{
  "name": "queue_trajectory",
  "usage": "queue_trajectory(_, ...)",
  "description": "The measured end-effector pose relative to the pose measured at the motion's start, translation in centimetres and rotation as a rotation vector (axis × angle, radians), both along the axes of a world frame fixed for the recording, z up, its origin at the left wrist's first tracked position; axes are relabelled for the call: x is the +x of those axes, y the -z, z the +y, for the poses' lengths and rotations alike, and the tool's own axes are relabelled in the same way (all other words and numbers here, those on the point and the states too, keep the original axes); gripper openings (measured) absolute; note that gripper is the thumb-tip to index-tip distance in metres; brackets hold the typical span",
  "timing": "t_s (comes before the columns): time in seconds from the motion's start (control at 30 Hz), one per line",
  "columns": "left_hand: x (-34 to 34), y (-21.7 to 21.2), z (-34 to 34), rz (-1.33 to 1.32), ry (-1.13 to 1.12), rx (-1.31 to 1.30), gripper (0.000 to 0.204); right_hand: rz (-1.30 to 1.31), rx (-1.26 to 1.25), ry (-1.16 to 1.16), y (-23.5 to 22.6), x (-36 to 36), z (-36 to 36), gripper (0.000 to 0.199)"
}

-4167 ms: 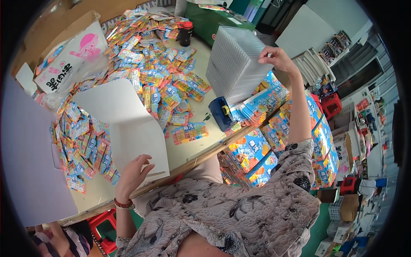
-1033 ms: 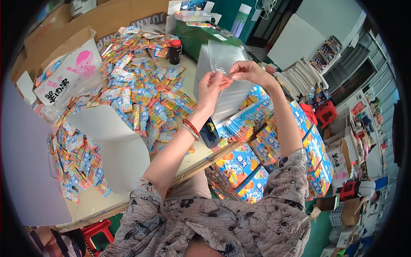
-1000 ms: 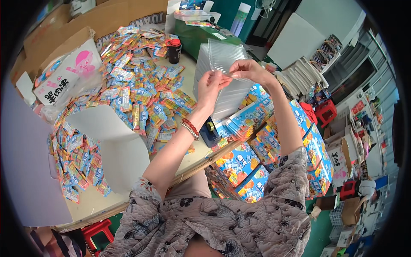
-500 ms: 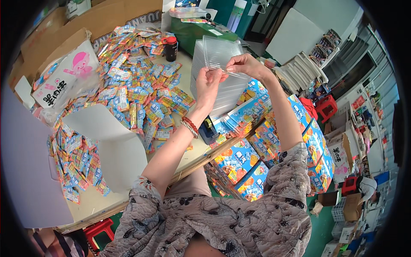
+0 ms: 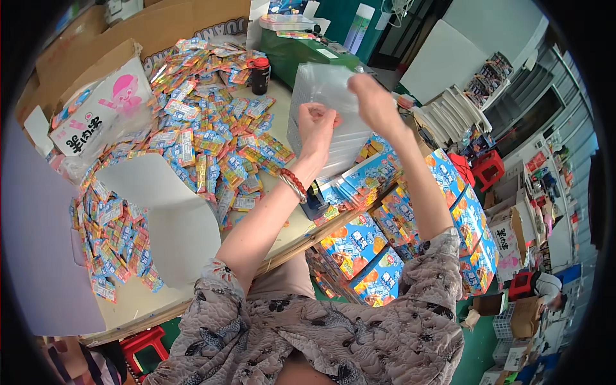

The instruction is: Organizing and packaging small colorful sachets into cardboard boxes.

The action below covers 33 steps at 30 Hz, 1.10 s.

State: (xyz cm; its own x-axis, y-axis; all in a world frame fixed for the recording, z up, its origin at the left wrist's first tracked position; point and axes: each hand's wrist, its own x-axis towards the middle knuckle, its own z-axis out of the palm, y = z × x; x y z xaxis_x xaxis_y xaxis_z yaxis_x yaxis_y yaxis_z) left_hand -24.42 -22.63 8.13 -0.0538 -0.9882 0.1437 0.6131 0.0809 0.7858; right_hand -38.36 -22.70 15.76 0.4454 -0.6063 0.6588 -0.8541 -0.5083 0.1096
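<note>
A cluttered packing room surrounds a pale worktable (image 5: 282, 234) heaped with goods. At the far left stands an open cardboard box (image 5: 96, 106) with a pink figure printed on its white side, and below it a large white sheet of card (image 5: 170, 212) lies on the tabletop. Small colourful sachets (image 5: 199, 128) are spread thickly across the table's middle, with a dark bottle with a red cap (image 5: 259, 74) standing at their far edge. The left hand (image 5: 316, 128), a beaded bracelet on its wrist, is raised over the table with its fingers pinched together on the edge of a stack of clear plastic bags (image 5: 321, 90). The right hand (image 5: 375, 106), just beside it, is closed on the same stack, holding it up in the air above the table's right end. Below the hands, bright blue printed cartons (image 5: 372, 247) are stacked against the table edge.
</note>
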Motion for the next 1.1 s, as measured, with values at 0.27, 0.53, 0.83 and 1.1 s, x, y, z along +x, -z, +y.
queue_trajectory(0.27,0.2,-1.6,-2.0,0.043,0.202,0.015,0.023,-0.672,-0.416,0.571,-6.4,-23.0,-7.1,0.015)
queue_trajectory(0.53,3.1,-1.7,-5.0,-0.101,0.303,0.030,0.016,-1.153,-0.585,0.171,-9.0,-22.3,1.9,0.009)
queue_trajectory(0.83,3.4,-2.0,2.8,0.031,-0.010,0.120,0.029,-1.110,0.038,-0.524,-9.5,-7.1,9.0,0.007)
queue_trajectory(1.1,24.6,4.1,19.3,0.663,0.533,0.107,0.079,-0.646,0.664,-0.528,6.2,21.9,10.2,0.008)
